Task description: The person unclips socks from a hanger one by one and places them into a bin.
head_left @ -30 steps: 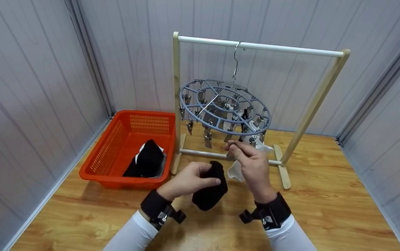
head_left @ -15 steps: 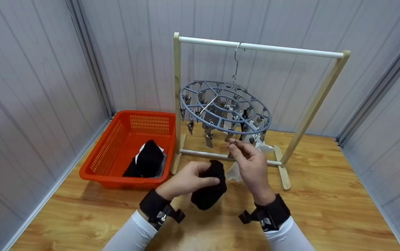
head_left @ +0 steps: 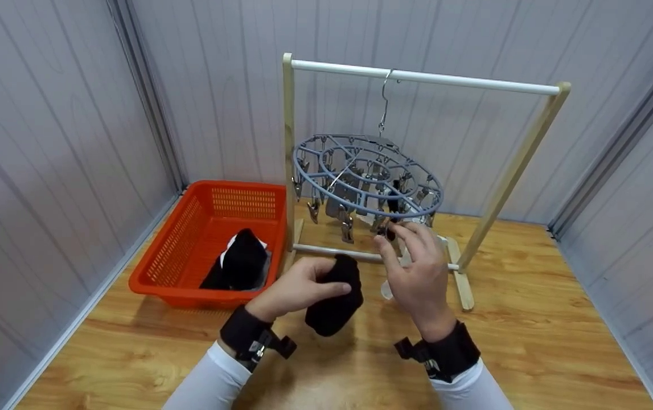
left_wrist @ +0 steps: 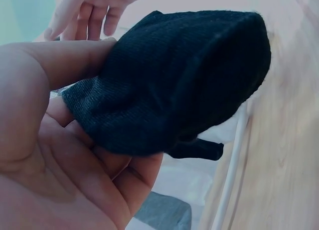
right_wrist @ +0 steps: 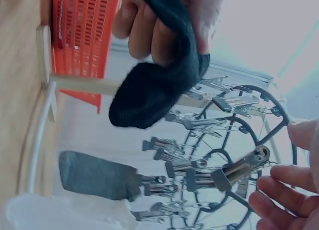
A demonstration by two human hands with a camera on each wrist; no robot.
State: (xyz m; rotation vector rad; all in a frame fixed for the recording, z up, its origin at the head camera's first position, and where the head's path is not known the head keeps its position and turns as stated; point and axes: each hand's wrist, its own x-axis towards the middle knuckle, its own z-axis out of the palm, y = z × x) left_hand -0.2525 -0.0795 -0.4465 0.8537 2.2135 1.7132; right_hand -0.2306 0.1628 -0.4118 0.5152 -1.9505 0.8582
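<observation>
My left hand (head_left: 326, 283) grips a black sock (head_left: 332, 307) low in front of the drying rack; the left wrist view shows the black sock (left_wrist: 174, 85) bunched between thumb and fingers. A round grey clip hanger (head_left: 434, 199) hangs by its hook from the rack's white bar (head_left: 446, 78). My right hand (head_left: 395, 236) is raised just under the hanger's near rim with fingers spread, beside a metal clip (right_wrist: 244, 165) but apart from it. A white sock (head_left: 387, 289) hangs from the hanger behind this hand.
An orange basket (head_left: 178, 239) stands on the wooden floor at the left, with black and white socks (head_left: 241, 262) inside. A grey cloth (right_wrist: 94, 175) hangs from another clip. The rack's wooden posts (head_left: 287, 154) and grey wall panels close in the space.
My right hand has let go of the clip it was pinching and spread its fingers, a little higher. The hanger has swung. My left hand with the black sock has drifted slightly left.
</observation>
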